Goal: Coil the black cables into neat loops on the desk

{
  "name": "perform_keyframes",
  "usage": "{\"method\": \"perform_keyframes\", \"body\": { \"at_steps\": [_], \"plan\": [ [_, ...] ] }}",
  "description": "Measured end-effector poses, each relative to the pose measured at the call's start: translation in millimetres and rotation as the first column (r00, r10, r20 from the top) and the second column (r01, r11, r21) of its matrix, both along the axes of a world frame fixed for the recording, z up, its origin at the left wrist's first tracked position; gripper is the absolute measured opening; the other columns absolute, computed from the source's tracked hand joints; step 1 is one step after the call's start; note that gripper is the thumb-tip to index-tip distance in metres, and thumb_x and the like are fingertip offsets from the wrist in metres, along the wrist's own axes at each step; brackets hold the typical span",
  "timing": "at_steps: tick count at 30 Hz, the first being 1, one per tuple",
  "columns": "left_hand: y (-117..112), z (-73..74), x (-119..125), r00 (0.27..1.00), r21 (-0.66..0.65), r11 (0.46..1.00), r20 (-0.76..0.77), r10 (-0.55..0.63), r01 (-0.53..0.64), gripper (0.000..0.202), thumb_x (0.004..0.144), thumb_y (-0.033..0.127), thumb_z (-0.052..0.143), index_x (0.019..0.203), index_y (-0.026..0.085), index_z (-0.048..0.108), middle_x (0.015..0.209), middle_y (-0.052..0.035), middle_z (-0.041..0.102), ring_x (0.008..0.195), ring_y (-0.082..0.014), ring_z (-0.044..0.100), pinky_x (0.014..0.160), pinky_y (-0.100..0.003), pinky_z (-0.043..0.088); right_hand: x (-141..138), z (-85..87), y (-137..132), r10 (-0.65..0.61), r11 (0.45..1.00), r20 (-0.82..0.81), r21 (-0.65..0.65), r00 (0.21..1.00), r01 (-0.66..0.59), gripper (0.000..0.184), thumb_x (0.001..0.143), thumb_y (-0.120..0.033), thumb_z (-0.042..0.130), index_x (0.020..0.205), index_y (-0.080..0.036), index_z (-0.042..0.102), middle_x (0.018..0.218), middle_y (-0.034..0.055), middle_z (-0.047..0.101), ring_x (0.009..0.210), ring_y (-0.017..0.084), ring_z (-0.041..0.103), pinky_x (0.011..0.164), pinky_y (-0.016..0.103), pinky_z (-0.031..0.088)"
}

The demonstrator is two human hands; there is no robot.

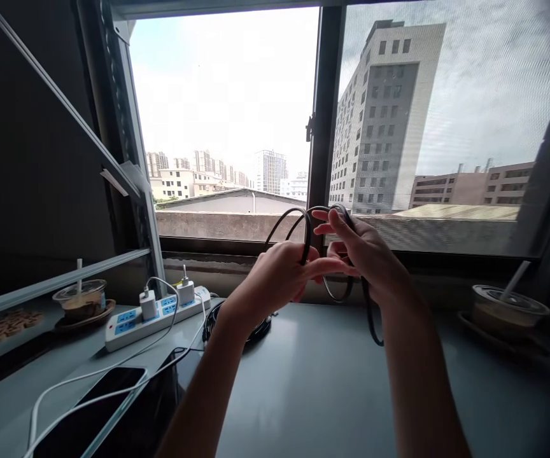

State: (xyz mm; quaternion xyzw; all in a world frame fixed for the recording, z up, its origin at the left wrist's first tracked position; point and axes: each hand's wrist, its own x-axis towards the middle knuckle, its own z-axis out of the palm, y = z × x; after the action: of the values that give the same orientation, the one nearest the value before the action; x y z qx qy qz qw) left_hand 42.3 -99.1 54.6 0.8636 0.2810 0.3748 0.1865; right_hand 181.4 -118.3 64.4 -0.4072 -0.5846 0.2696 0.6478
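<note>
A thin black cable [308, 232] is held up in loops between my two hands, above the table and in front of the window. My left hand [282, 270] is closed around part of it, with one finger stretched toward the other hand. Close by on the right, my right hand [363, 251] has loops of the cable passing between its thumb and fingers, and a length hangs down beside its wrist. The fingers of both hands overlap in the middle, so the exact grip there is partly hidden. On the table behind my left forearm lies a coil of black cable [258, 332].
A white power strip [160, 322] with two plugged-in chargers stands at the left, its white cords crossing a phone [107, 388] and a dark glossy panel. Iced drinks in plastic cups [81, 302] stand on both sides. A metal frame [65, 284] runs along the left.
</note>
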Motion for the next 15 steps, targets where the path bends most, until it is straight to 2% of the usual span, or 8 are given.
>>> {"method": "perform_keyframes", "body": {
  "at_steps": [2, 4, 6, 8, 11, 13, 15],
  "plan": [
    [-1.7, -2.3, 4.3, 0.998, -0.006, 0.999, -0.053, -0.038, 0.038, 0.042, 0.079, 0.052, 0.049, 0.054, 0.018, 0.055, 0.038, 0.005, 0.043, 0.035, -0.007, 0.038, 0.041, -0.02, 0.03, -2.3, -2.1, -1.3, 0.058, 0.998, 0.071, -0.034, 0.996, -0.055, 0.041, 0.077, -0.054, 0.054, 0.089, -0.016, 0.063, 0.06, -0.0006, 0.054, 0.035, 0.006, 0.041, 0.028, 0.018, 0.03],
    [-2.2, -4.6, 9.1, 0.992, -0.014, 0.997, -0.104, -0.071, 0.07, 0.042, 0.079, 0.051, 0.049, 0.054, 0.018, 0.055, 0.044, 0.0033, 0.049, 0.037, -0.0074, 0.039, 0.041, -0.021, 0.029, -3.4, -4.3, -0.1, 0.047, 0.999, 0.143, -0.023, 0.989, -0.044, 0.038, 0.071, -0.051, 0.062, 0.085, -0.016, 0.063, 0.057, -0.0015, 0.054, 0.037, 0.008, 0.045, 0.032, 0.02, 0.035],
    [-2.7, -5.9, 12.4, 0.988, 0.015, 0.997, -0.135, -0.069, 0.072, 0.042, 0.078, 0.051, 0.05, 0.053, 0.017, 0.054, 0.048, 0.0019, 0.052, 0.04, -0.0081, 0.042, 0.042, -0.022, 0.029, -2.0, -6.4, 4.2, -0.063, 0.997, 0.191, 0.053, 0.98, 0.053, 0.034, 0.068, -0.042, 0.067, 0.09, -0.017, 0.063, 0.06, -0.0017, 0.055, 0.045, 0.011, 0.051, 0.038, 0.021, 0.039],
    [-4.8, -5.3, 13.9, 0.993, 0.06, 0.998, -0.118, -0.027, 0.034, 0.041, 0.079, 0.05, 0.051, 0.054, 0.017, 0.055, 0.047, 0.0016, 0.052, 0.043, -0.0091, 0.044, 0.044, -0.022, 0.03, 1.6, -8.1, 10.2, -0.203, 0.974, 0.223, 0.148, 0.953, 0.172, 0.028, 0.069, -0.034, 0.065, 0.09, -0.016, 0.064, 0.058, -0.0023, 0.054, 0.05, 0.011, 0.051, 0.045, 0.022, 0.041],
    [-11.7, -1.6, 13.1, 0.997, 0.116, 0.991, -0.019, 0.071, -0.068, 0.033, 0.078, 0.048, 0.052, 0.066, 0.018, 0.06, 0.048, 0.0023, 0.053, 0.046, -0.0101, 0.047, 0.047, -0.021, 0.033, 8.1, -9.4, 17.3, -0.352, 0.92, 0.23, 0.262, 0.907, 0.291, 0.017, 0.073, -0.03, 0.057, 0.076, -0.015, 0.064, 0.06, -0.0006, 0.056, 0.056, 0.012, 0.051, 0.054, 0.024, 0.042],
    [-16.3, 2.1, 10.8, 0.983, 0.169, 0.971, 0.108, 0.15, -0.166, 0.028, 0.077, 0.046, 0.055, 0.082, 0.019, 0.061, 0.053, 0.0025, 0.056, 0.048, -0.0108, 0.05, 0.049, -0.022, 0.036, 11.3, -9.4, 18.6, -0.397, 0.894, 0.205, 0.308, 0.895, 0.326, 0.016, 0.074, -0.028, 0.055, 0.076, -0.015, 0.065, 0.067, 0.0015, 0.061, 0.061, 0.014, 0.054, 0.059, 0.026, 0.043],
    [-18.7, 6.0, 6.6, 0.95, 0.229, 0.94, 0.244, 0.196, -0.253, 0.031, 0.075, 0.042, 0.058, 0.098, 0.021, 0.058, 0.061, 0.0018, 0.059, 0.055, -0.0123, 0.054, 0.053, -0.023, 0.04, 13.0, -8.9, 17.5, -0.421, 0.88, 0.208, 0.328, 0.883, 0.343, 0.016, 0.074, -0.026, 0.056, 0.08, -0.015, 0.067, 0.071, 0.0026, 0.064, 0.064, 0.015, 0.057, 0.062, 0.028, 0.044]
  ]
}}
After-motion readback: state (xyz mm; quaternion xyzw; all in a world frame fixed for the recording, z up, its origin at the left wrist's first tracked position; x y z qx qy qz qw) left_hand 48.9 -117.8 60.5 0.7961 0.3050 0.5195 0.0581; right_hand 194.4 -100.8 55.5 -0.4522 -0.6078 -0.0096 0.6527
